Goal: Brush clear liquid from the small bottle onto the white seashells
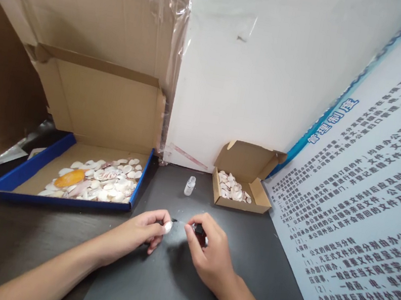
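Observation:
My left hand [142,232] pinches a small white shell [167,226] between thumb and fingers, just above the dark table [146,289]. My right hand [208,254] is closed round a small black cap with a thin brush [197,229]; the brush tip points left toward the shell, a short gap away. A small clear glass bottle [189,185] stands open on the table behind both hands.
A large blue-edged cardboard box [61,198] at the left holds several pale shells [103,182] and one orange shell [69,178]. A small cardboard box [242,188] with several shells sits at the back right. A printed poster [365,223] leans on the right.

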Motion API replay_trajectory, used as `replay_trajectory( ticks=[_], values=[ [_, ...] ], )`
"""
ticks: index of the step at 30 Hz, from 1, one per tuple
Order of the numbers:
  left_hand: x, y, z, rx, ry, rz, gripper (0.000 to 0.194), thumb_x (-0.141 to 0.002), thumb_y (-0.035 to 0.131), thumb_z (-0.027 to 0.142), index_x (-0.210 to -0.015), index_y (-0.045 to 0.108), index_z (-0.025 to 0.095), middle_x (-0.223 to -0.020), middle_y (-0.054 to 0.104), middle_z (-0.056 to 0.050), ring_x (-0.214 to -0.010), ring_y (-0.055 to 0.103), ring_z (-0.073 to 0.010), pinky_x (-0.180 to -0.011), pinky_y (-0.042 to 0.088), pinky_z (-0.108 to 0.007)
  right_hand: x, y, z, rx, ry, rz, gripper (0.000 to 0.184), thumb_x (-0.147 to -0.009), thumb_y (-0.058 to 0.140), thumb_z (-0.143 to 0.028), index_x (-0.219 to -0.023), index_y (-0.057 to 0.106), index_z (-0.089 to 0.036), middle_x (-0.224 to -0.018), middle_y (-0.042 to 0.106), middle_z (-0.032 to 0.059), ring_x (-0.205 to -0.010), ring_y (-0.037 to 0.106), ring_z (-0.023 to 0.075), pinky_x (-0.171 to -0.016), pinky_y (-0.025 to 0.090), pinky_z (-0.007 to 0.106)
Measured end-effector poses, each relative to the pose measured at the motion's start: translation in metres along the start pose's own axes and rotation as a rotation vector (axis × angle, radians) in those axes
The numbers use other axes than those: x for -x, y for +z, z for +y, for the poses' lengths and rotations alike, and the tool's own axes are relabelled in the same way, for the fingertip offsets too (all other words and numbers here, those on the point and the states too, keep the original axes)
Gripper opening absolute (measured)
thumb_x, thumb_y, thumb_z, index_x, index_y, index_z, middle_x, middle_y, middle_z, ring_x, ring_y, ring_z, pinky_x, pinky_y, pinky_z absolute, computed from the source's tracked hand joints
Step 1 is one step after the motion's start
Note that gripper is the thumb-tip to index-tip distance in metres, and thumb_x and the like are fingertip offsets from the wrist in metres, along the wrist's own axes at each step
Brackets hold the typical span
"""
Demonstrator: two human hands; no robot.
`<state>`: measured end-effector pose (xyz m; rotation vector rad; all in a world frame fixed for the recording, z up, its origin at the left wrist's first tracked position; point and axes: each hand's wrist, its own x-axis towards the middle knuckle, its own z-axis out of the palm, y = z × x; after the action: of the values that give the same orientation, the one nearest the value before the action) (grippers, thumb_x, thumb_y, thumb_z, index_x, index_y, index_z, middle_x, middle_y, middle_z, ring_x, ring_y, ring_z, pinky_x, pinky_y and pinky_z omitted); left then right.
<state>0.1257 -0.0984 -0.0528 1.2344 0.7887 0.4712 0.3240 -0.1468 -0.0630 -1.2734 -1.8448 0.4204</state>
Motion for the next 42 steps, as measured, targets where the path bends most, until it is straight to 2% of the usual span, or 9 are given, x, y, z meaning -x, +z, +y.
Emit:
replay_trajectory(
  ticks=[3,12,17,21,23,28,34,37,42],
  values=[
    [0.0,0.0,0.0,-0.001,-0.002,0.009,0.023,-0.081,0.056,0.038,-0.083,0.045,0.018,-0.059,0.043,0.006,-0.056,0.038,-0.0088,-0.056,0.037,-0.022,0.001,0.001,0.0,-0.009,-0.028,-0.053,0.012,-0.096,0.051,-0.026,-0.09,0.059,-0.02,-0.078,0.06,0.0003,-0.062,0.051,0.0112,-0.059,0.038,0.023],
    [-0.003,-0.002,-0.007,-0.036,0.038,-0.015,0.024,-0.086,0.053,0.04,-0.083,0.043,0.018,-0.057,0.04,0.007,-0.055,0.037,-0.0078,-0.056,0.038,-0.021,0.002,0.001,-0.002,-0.003,0.005,-0.065,0.013,-0.096,0.05,-0.026,-0.09,0.059,-0.02,-0.079,0.06,0.0,-0.062,0.052,0.0113,-0.059,0.038,0.023],
    [-0.005,-0.002,-0.01,-0.016,0.051,-0.005,0.023,-0.085,0.053,0.038,-0.081,0.041,0.019,-0.056,0.04,0.008,-0.053,0.037,-0.0068,-0.054,0.038,-0.02,0.002,0.002,-0.001,-0.006,0.022,-0.025,0.013,-0.096,0.049,-0.026,-0.09,0.059,-0.02,-0.08,0.06,0.0004,-0.063,0.052,0.0117,-0.06,0.038,0.023],
    [-0.006,-0.003,-0.011,-0.013,0.039,0.03,0.022,-0.082,0.054,0.036,-0.082,0.038,0.02,-0.049,0.04,0.01,-0.044,0.034,-0.0058,-0.047,0.034,-0.018,0.003,0.003,-0.004,-0.026,0.006,-0.109,0.012,-0.096,0.05,-0.027,-0.09,0.059,-0.021,-0.079,0.06,-0.0007,-0.062,0.051,0.0106,-0.059,0.037,0.022],
    [-0.007,-0.003,-0.011,-0.006,0.037,0.042,0.023,-0.082,0.054,0.037,-0.082,0.037,0.021,-0.046,0.037,0.011,-0.04,0.03,-0.0052,-0.044,0.031,-0.017,0.004,0.003,-0.004,-0.036,0.013,-0.106,0.012,-0.096,0.051,-0.027,-0.09,0.059,-0.021,-0.079,0.06,-0.0008,-0.062,0.051,0.0104,-0.059,0.037,0.022],
    [-0.008,-0.002,-0.013,0.052,0.092,0.034,0.028,-0.079,0.06,0.033,-0.085,0.036,0.022,-0.06,0.041,0.011,-0.04,0.032,-0.0029,-0.042,0.033,-0.017,0.003,0.004,-0.004,-0.013,0.022,-0.079,0.014,-0.096,0.049,-0.028,-0.09,0.059,-0.021,-0.079,0.06,-0.0001,-0.064,0.053,0.0116,-0.061,0.037,0.023],
    [-0.009,-0.004,-0.012,0.016,0.122,0.011,0.024,-0.083,0.061,0.031,-0.093,0.042,0.02,-0.067,0.044,0.009,-0.045,0.037,-0.002,-0.047,0.033,-0.017,0.003,0.004,-0.003,0.02,0.065,-0.071,0.014,-0.096,0.049,-0.028,-0.09,0.059,-0.021,-0.078,0.06,-0.0008,-0.063,0.052,0.0114,-0.06,0.036,0.023],
    [-0.008,-0.004,-0.011,0.076,0.109,0.002,0.029,-0.083,0.065,0.035,-0.095,0.042,0.02,-0.07,0.044,0.009,-0.043,0.032,-0.0007,-0.044,0.03,-0.017,0.003,0.004,-0.003,0.035,0.055,-0.1,0.014,-0.096,0.049,-0.029,-0.089,0.059,-0.021,-0.077,0.06,-0.0013,-0.062,0.052,0.0113,-0.06,0.036,0.023],
    [-0.007,-0.002,-0.008,0.157,0.089,0.011,0.036,-0.08,0.07,0.039,-0.093,0.041,0.021,-0.068,0.04,0.01,-0.044,0.027,-0.0005,-0.043,0.029,-0.016,0.002,0.003,0.0,0.028,0.073,-0.056,0.015,-0.097,0.048,-0.029,-0.089,0.059,-0.021,-0.079,0.06,-0.0009,-0.064,0.052,0.0113,-0.061,0.036,0.023]
  ],
)
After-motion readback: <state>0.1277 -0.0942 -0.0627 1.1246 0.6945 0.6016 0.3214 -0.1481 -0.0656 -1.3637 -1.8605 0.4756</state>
